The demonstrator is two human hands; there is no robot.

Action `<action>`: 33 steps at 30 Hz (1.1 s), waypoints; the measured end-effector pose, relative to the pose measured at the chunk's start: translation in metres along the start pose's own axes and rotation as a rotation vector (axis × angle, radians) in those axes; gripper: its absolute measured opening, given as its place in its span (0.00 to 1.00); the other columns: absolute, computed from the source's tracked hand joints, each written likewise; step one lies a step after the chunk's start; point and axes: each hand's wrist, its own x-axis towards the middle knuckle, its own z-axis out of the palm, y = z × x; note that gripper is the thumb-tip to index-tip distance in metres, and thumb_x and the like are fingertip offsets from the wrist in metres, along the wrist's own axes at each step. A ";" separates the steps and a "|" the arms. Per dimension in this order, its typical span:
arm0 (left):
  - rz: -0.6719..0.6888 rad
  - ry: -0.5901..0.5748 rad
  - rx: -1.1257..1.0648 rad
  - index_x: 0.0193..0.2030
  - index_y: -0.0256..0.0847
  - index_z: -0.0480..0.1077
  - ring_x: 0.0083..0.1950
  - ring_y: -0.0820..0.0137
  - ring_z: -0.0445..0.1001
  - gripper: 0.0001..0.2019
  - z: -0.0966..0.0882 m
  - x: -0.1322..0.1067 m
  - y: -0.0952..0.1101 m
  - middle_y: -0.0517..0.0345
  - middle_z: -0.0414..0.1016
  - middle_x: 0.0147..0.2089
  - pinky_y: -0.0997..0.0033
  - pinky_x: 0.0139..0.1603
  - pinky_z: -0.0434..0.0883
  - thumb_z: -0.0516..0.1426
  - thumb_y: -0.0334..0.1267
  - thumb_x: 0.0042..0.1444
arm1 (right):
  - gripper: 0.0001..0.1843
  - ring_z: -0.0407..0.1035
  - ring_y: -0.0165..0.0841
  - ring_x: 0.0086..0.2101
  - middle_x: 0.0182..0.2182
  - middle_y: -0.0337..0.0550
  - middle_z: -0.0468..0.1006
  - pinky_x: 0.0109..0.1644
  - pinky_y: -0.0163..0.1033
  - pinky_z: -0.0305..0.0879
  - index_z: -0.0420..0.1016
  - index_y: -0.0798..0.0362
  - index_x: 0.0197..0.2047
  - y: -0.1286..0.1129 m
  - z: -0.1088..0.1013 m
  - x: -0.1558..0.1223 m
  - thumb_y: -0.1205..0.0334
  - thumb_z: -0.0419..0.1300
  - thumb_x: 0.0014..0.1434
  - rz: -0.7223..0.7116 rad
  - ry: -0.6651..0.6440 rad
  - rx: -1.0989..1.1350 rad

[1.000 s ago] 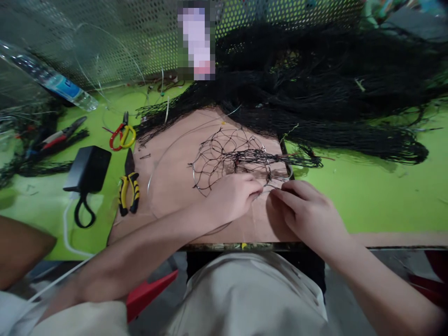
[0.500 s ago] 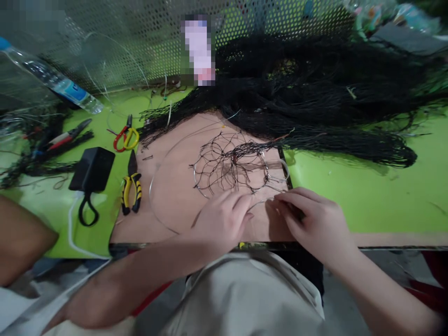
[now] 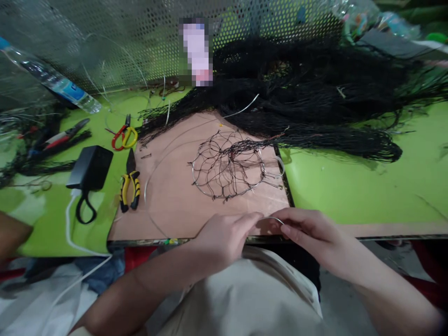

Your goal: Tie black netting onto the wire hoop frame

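Observation:
At the front edge of the wooden board [image 3: 189,219], my left hand [image 3: 227,235] and my right hand [image 3: 310,235] pinch a thin silvery wire [image 3: 272,218]. A short bowed stretch of it shows between the fingers. From under my left hand, the wire appears to sweep left and back over the board in a wide curve. Just beyond my hands lies a wire ring [image 3: 194,176] with black netting [image 3: 227,161] knotted around it, touched by neither hand. Two straight wire ends stick out at the ring's right side.
Left of my hands lie yellow-and-black pliers [image 3: 130,186], red-and-yellow handled snips [image 3: 124,135] and a black box [image 3: 91,168] with a white cable. A heap of black net [image 3: 308,93] spreads across the back. A water bottle [image 3: 70,88] leans at the left; another person's arm [image 3: 12,235] shows there.
Both hands have drawn nearer the board's front edge, away from the netted ring, whose near rim now shows. The wire's far end has shifted. The other person's arm has pulled back left.

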 end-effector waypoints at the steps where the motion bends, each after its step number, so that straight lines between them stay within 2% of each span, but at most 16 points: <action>1: 0.035 -0.018 -0.039 0.62 0.39 0.67 0.49 0.64 0.80 0.21 -0.002 -0.001 -0.001 0.51 0.80 0.53 0.66 0.47 0.76 0.48 0.29 0.64 | 0.12 0.76 0.35 0.41 0.41 0.45 0.82 0.45 0.38 0.73 0.77 0.51 0.45 -0.002 0.000 0.000 0.60 0.53 0.70 -0.030 -0.016 -0.050; 3: 0.079 -0.053 -0.103 0.64 0.42 0.67 0.54 0.67 0.79 0.24 -0.008 -0.001 -0.001 0.54 0.78 0.57 0.69 0.53 0.75 0.48 0.26 0.63 | 0.11 0.76 0.33 0.40 0.39 0.44 0.81 0.44 0.36 0.72 0.77 0.50 0.44 -0.007 0.000 -0.001 0.63 0.52 0.70 -0.092 -0.019 -0.152; 8: 0.125 -0.094 -0.183 0.63 0.47 0.70 0.57 0.70 0.77 0.25 -0.021 -0.003 0.002 0.58 0.77 0.60 0.71 0.58 0.73 0.49 0.26 0.63 | 0.14 0.75 0.30 0.37 0.38 0.43 0.80 0.39 0.31 0.71 0.76 0.50 0.45 -0.020 0.003 -0.006 0.70 0.50 0.69 -0.261 0.037 -0.330; 13: 0.147 -0.134 -0.150 0.61 0.51 0.72 0.53 0.71 0.79 0.23 -0.027 -0.002 0.006 0.61 0.79 0.56 0.73 0.55 0.74 0.51 0.26 0.64 | 0.18 0.77 0.30 0.40 0.41 0.44 0.81 0.42 0.30 0.72 0.76 0.50 0.50 -0.022 0.001 -0.007 0.74 0.50 0.67 -0.392 0.029 -0.367; 19: 0.206 -0.166 -0.075 0.61 0.51 0.72 0.57 0.71 0.77 0.24 -0.025 0.005 -0.008 0.60 0.78 0.58 0.72 0.58 0.72 0.50 0.24 0.64 | 0.23 0.78 0.30 0.37 0.38 0.44 0.82 0.38 0.30 0.72 0.79 0.50 0.49 -0.015 0.001 -0.004 0.79 0.48 0.62 -0.364 0.037 -0.465; 23: 0.261 -0.188 -0.023 0.60 0.48 0.72 0.51 0.70 0.80 0.22 -0.024 0.013 -0.019 0.57 0.81 0.53 0.72 0.52 0.74 0.50 0.26 0.64 | 0.22 0.77 0.30 0.34 0.34 0.42 0.83 0.36 0.31 0.71 0.81 0.49 0.46 -0.009 -0.002 0.000 0.79 0.50 0.62 -0.352 0.064 -0.471; 29: 0.345 -0.173 0.022 0.59 0.44 0.73 0.42 0.70 0.80 0.19 -0.024 0.019 -0.027 0.54 0.82 0.46 0.75 0.42 0.73 0.49 0.30 0.66 | 0.16 0.77 0.31 0.37 0.38 0.44 0.84 0.40 0.33 0.71 0.81 0.50 0.45 -0.001 -0.011 0.005 0.72 0.53 0.65 -0.305 0.036 -0.326; 33: 0.374 -0.140 0.039 0.58 0.41 0.74 0.40 0.70 0.80 0.18 -0.022 0.020 -0.032 0.53 0.83 0.44 0.75 0.40 0.72 0.49 0.30 0.66 | 0.12 0.75 0.29 0.30 0.31 0.41 0.82 0.33 0.32 0.67 0.81 0.53 0.41 0.001 -0.006 0.007 0.71 0.55 0.65 -0.274 0.112 -0.317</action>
